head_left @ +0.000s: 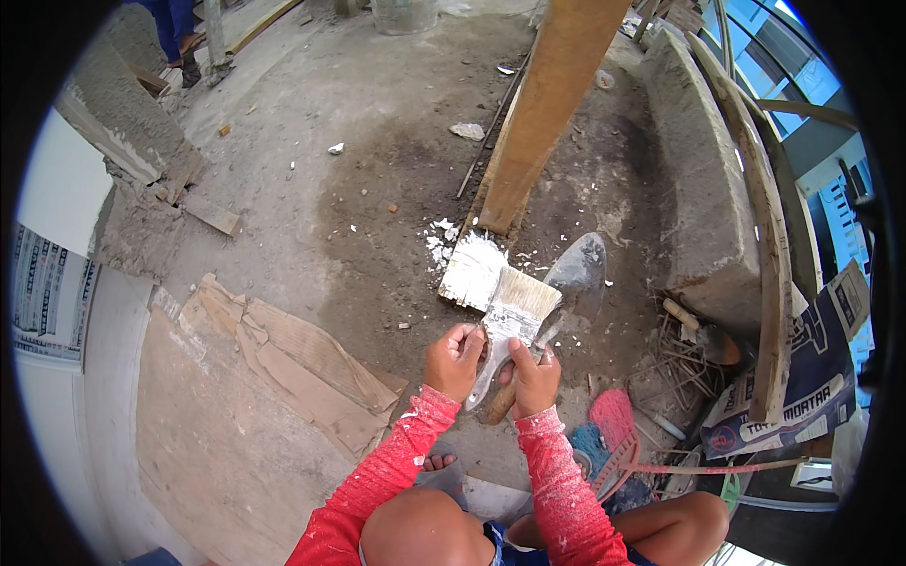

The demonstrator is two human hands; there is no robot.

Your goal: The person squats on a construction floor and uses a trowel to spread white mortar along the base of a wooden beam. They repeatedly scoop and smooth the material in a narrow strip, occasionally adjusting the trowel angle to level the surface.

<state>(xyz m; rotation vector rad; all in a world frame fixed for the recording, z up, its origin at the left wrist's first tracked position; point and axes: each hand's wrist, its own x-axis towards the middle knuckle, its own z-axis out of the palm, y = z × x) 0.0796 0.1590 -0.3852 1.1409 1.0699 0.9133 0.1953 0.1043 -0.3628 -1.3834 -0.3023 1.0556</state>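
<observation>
A wide paintbrush point(517, 304) with pale bristles and a whitish, caked handle is held up in front of me, bristles pointing away. My right hand point(535, 379) is closed on it, thumb pressed over its lower part. My left hand point(453, 363) has its fingers pinched at the brush's left edge. A pointed trowel point(579, 268) with a grey blade lies beyond; its wooden handle passes under my right hand, and I cannot tell whether that hand grips it too. White material covers the end of a board point(472, 272) just behind the brush.
An upright wooden post point(547, 113) stands beyond the board. White crumbs point(440, 241) litter the dirt. Flattened cardboard point(293, 358) lies at left. On the right are a concrete block point(703, 179), a printed paper bag point(788, 387) and a pink brush point(613, 420). Another person's legs point(177, 38) show far left.
</observation>
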